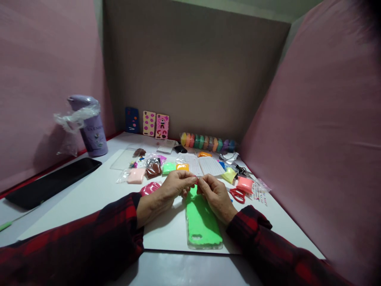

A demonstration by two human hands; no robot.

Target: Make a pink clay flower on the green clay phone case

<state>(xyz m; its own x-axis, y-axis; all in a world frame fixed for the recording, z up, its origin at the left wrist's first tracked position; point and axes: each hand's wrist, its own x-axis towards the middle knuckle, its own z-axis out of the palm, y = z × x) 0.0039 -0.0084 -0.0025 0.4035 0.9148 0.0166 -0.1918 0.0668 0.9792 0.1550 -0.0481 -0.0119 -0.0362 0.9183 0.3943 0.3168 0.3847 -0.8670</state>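
in the head view, the green phone case (205,222) lies on the white board (165,238), its near end toward the person. above its far end, the left hand (174,186) and the right hand (216,197) meet, thumbs and forefingers of both pinched together on a small red bit (196,180), too small to make out further. left of the case, partly behind the left wrist, is a bright pink packet (150,188); right of it, past the right hand, are red scissors (237,195) and a coral packet (245,184). beyond the case lie an open notebook (210,166) and an orange packet (182,167); well beyond it, a row of colored tubs (205,142). far to its left stands a purple bottle (94,137).
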